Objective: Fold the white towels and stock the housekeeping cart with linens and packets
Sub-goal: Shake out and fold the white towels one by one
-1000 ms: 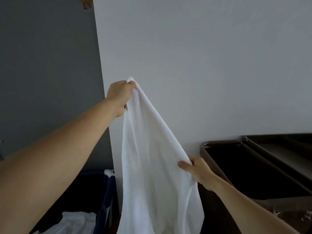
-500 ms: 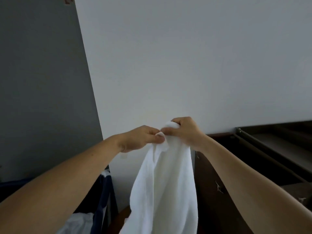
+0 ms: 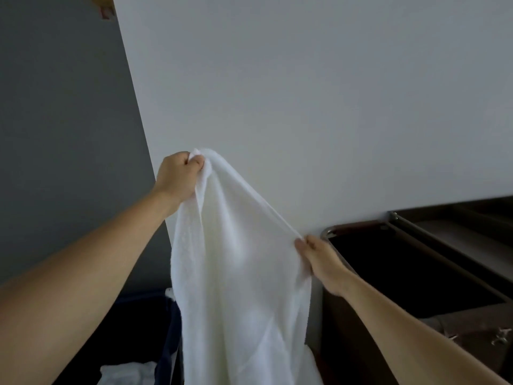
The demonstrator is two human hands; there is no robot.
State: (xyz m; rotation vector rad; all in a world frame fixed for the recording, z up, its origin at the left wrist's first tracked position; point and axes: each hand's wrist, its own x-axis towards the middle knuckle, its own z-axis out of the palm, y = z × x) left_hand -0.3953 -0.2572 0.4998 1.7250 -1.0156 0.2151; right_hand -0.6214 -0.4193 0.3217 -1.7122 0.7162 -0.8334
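Note:
A white towel (image 3: 238, 273) hangs in front of me against the pale wall. My left hand (image 3: 179, 176) grips its top corner, raised high. Lower and to the right, my right hand (image 3: 319, 259) pinches the towel's edge, pulling it taut between the two hands. The rest of the cloth drapes down past the bottom of the view. The dark brown housekeeping cart (image 3: 410, 273) stands to the right, its top bin dark inside.
A dark blue laundry bag (image 3: 166, 343) with more white linen (image 3: 127, 373) in it sits at the lower left. A grey wall is on the left, a white wall straight ahead. Cart rails (image 3: 444, 245) run along the right.
Half a second ago both hands held the towel together at its top. Since then my left hand has risen and my right hand has slid down and right along the edge, spreading the towel.

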